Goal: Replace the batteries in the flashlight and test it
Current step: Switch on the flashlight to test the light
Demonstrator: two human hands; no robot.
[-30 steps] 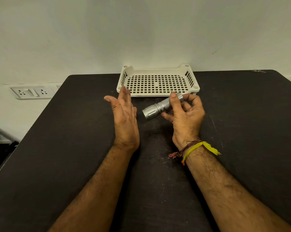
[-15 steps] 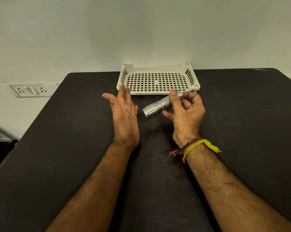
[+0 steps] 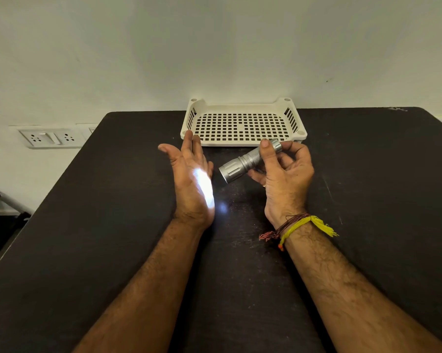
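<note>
While the right hand (image 3: 286, 174) grips one flashlight (image 3: 248, 161), its beam lights the flat, spread left hand (image 3: 193, 182).

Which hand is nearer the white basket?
Left. The left hand has its fingertips right at the basket front left corner; the right hand, holding the flashlight, sits just before its front edge.

A plain pale wall (image 3: 215, 47) with a socket panel (image 3: 53, 137) stands behind the black table (image 3: 380, 174).

Plain room: black table (image 3: 113, 225), wall sockets (image 3: 52, 137), white wall (image 3: 215, 47).
</note>
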